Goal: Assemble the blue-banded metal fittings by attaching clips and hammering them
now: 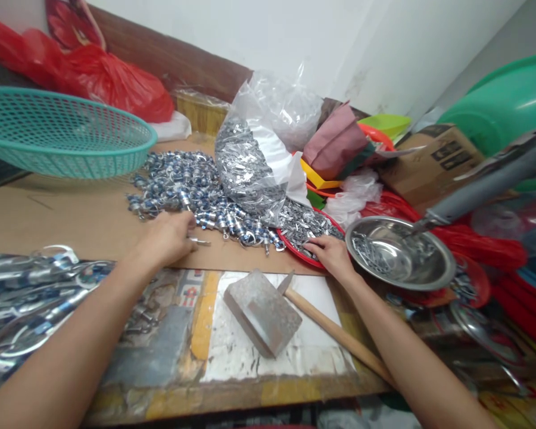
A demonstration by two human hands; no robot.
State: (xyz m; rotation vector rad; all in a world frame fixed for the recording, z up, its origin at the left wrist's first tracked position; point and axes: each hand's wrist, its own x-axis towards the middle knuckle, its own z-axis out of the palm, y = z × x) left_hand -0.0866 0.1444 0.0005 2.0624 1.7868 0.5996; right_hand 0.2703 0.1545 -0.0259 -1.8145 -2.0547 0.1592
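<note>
My left hand (172, 237) is closed over the cardboard, with a thin silvery metal piece (201, 241) sticking out of its fingers to the right. Just beyond it spreads a pile of small silver-and-blue metal fittings (183, 182). My right hand (333, 255) reaches to the rim of a red basket (297, 253) full of small flat metal strips (310, 223). Its fingers pinch together at the strips; what sits between them is too small to make out. Between my forearms lie a thick steel block (263, 313) and a hammer (335, 328) with a wooden handle.
A clear plastic bag (254, 167) of metal strips leans behind the red basket. At right stands a steel bowl (384, 271) with some pieces inside. A turquoise basket (67, 134) sits back left. More silver-and-blue fittings (27, 304) lie at near left. A grey lever (491, 179) juts in from the right.
</note>
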